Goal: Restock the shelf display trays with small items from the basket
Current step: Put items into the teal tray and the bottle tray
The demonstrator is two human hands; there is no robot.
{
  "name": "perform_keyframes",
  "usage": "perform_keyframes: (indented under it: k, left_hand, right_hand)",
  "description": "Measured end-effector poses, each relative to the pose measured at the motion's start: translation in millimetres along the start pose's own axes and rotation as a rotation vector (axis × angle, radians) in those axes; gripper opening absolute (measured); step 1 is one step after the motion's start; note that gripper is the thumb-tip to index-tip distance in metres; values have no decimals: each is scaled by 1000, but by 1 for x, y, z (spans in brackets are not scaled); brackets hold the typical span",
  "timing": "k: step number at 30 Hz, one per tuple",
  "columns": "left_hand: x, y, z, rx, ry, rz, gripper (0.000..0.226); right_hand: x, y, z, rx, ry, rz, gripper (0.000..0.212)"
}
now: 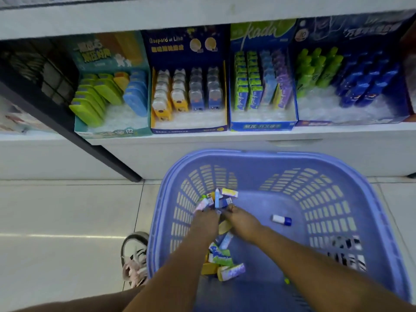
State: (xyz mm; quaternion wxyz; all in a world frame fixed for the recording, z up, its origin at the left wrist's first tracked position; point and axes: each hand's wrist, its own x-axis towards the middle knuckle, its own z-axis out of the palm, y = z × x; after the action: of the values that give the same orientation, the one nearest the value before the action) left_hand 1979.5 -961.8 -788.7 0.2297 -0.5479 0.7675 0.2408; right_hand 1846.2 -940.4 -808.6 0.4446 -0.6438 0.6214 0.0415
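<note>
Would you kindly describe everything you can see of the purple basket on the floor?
The purple basket looks like moulded plastic, roughly rectangular with rounded corners, a thick rim and slotted walls around a solid bottom. It stands upright on the pale tiled floor before the shelf. Small boxed items lie at its left side and one blue-capped tube lies apart. The left hand and right hand reach inside.

Even, bright overhead light; a streak of glare crosses the floor tiles left of the basket. Above the basket, the display trays sit in shade beneath the upper shelf. Motion blur softens everything; wide-angle distortion bends shelf edges near the frame corners.
</note>
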Motion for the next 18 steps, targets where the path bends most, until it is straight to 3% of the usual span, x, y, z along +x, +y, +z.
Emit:
perform_keyframes:
  k: [3, 7, 12, 15, 18]
  left_hand:
    - [11, -2, 11, 175, 27, 13, 32]
    - [28, 3, 21, 136, 71, -116, 31]
    - [35, 26, 35, 141, 54, -161, 58]
    - [34, 28, 37, 140, 48, -152, 57]
    - [29, 29, 19, -147, 84, -166, 42]
  right_hand:
    - [5, 15, 0, -10, 14, -11, 35]
    - [5, 36, -26, -62, -29, 64, 20]
    - [-12, 48, -76, 327, -260, 120, 10]
    - [-22, 45, -95, 527, -215, 156, 28]
    - [-32, 37, -111, 777, -150, 107, 36]
